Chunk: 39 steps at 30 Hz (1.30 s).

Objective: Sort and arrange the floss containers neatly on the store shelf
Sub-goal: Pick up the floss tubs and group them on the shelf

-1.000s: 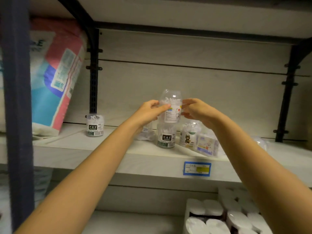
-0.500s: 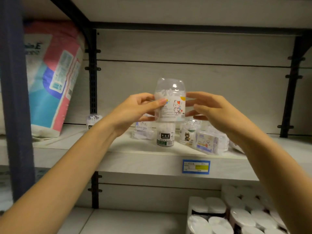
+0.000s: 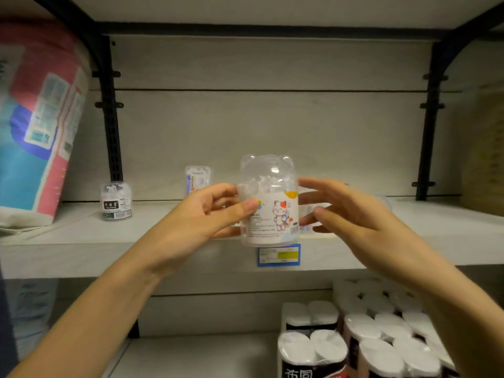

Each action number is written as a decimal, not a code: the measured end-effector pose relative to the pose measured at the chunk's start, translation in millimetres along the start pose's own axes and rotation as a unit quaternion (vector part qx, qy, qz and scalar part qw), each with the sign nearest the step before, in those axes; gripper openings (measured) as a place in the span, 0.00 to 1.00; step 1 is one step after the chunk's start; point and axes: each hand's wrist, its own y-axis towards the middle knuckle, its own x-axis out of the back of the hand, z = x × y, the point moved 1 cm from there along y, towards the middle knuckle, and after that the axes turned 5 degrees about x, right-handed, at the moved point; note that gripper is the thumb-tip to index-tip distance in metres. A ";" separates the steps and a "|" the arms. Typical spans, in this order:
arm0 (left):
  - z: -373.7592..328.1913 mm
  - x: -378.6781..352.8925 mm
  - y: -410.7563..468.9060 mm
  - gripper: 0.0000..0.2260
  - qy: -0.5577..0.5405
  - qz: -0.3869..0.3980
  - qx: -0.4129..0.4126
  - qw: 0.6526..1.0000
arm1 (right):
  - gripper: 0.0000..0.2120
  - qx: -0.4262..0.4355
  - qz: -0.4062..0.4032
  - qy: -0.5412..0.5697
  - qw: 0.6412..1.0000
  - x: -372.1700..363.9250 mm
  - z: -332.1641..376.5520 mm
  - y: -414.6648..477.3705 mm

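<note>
tissue pack [image 3: 38, 126], price tag [image 3: 278, 255], paper rolls [image 3: 362, 336]

Pale shelf [image 3: 81, 241] — small floss jar [image 3: 116, 201], big leaning bag [image 3: 35, 126] on it.

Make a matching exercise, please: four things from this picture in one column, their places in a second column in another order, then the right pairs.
Things:
1. cat-label floss container
2. black-label floss jar
3. blue price tag
4. tissue rolls

Places:
A. on the front edge of the shelf
B. gripped by the left hand, above the shelf
C. lower level, at the right
D. standing on the shelf near the black upright post

Pairs: 1-B, 2-D, 3-A, 4-C
</note>
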 end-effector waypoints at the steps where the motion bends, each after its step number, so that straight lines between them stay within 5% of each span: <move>1: -1.8 -7.7 3.2 0.16 0.002 -0.001 0.000 1.000 | 0.18 -0.001 -0.002 -0.004 1.000 7.1 -3.5 -1.5; 19: -20.1 -242.0 107.6 0.14 -0.010 -0.022 -0.048 0.999 | 0.13 -0.004 0.010 -0.011 1.000 230.2 -126.0 -35.9; 26: -23.6 -292.5 149.5 0.06 0.003 -0.001 -0.038 0.999 | 0.20 -0.030 -0.013 0.007 0.999 273.5 -163.1 -38.4; 31: -21.7 -309.8 179.3 0.22 0.031 0.015 -0.027 0.999 | 0.31 -0.039 -0.026 -0.120 0.992 283.0 -177.3 -22.3; 39: 10.5 -324.3 224.6 0.26 0.167 0.069 0.062 0.982 | 0.30 -0.139 0.040 -0.130 0.981 279.1 -234.8 -7.3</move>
